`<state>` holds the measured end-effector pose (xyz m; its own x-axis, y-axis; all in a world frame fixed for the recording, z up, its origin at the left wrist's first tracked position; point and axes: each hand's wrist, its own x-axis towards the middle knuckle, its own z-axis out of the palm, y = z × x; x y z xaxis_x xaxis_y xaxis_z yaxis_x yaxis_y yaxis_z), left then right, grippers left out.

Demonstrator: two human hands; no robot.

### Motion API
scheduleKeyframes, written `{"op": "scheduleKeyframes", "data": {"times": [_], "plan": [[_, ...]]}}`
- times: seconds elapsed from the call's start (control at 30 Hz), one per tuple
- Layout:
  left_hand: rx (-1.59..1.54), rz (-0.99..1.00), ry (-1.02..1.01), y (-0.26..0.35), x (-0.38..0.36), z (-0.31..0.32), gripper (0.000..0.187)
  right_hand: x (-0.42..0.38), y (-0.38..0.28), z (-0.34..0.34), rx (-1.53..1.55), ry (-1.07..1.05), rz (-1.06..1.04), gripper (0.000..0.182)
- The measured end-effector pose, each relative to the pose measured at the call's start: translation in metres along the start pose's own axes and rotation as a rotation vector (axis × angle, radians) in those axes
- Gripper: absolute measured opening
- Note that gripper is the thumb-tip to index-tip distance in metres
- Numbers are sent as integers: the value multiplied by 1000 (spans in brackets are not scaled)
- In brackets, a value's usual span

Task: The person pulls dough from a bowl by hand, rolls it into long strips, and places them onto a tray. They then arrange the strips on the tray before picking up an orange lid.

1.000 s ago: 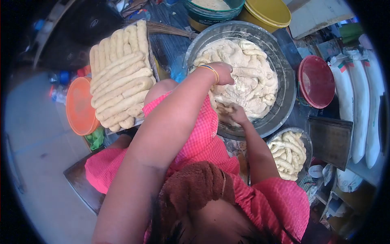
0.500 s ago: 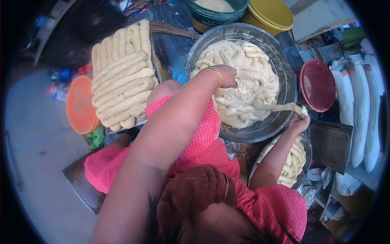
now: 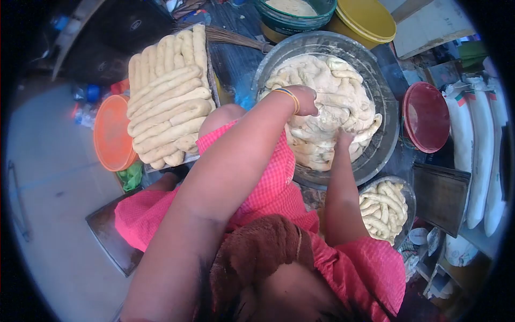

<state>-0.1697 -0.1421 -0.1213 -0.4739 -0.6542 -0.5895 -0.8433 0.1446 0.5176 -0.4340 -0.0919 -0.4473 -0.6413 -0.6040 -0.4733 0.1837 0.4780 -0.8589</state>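
A large mass of pale dough (image 3: 322, 126) fills much of a wide dark basin (image 3: 387, 115) in front of me. My left hand (image 3: 306, 101), with bands at the wrist, is closed and pressed down on the dough near its middle. Close by on the right, my right hand (image 3: 346, 138) digs into the dough with curled fingers, their tips hidden. A thick dough strip (image 3: 370, 130) lies along the right side of the mass.
Rows of dough rolls (image 3: 169, 115) cover a tray at left, beside an orange lid (image 3: 113, 134). A smaller bowl of dough strips (image 3: 383, 209) stands at lower right. Around the basin are a red-lidded bucket (image 3: 426, 118), a yellow bucket (image 3: 367, 21) and a dark metal pan (image 3: 441, 198).
My right hand has moved left from beyond the basin's rim into the dough. The dough strip it held stretched out now lies on the mass. My left hand stays in nearly the same place.
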Motion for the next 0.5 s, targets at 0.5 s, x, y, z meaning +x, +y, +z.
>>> {"op": "scheduleKeyframes", "data": {"times": [0.5], "plan": [[23, 25, -18, 3, 6, -2, 60, -60, -29, -40, 360, -335, 261, 10]]}}
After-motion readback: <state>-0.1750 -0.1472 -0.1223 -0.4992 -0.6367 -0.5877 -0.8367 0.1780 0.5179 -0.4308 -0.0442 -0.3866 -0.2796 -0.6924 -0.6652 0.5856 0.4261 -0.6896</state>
